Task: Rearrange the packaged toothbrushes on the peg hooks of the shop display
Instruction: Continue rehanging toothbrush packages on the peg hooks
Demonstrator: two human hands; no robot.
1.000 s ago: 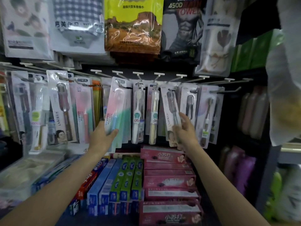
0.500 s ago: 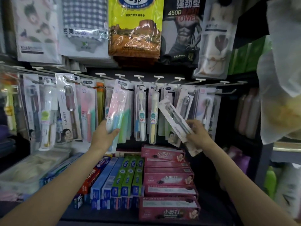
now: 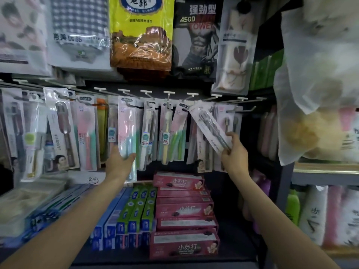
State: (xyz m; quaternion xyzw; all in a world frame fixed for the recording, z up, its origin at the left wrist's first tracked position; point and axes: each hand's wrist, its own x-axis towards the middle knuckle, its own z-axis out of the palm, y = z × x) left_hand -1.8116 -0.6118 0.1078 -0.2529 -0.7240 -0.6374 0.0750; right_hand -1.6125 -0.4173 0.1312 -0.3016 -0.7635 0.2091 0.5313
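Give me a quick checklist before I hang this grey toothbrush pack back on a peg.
1. Right hand grips the grey toothbrush pack at its lower end: ok.
2. Pack upright for hanging: not ok, it tilts with its top to the left.
3. Pack's hang hole lined up with a peg hook: cannot tell, too blurred.
4. Left hand steadies the pink and teal pack: ok.
5. Free peg nearby: ok, the bare hook at the row's right end.
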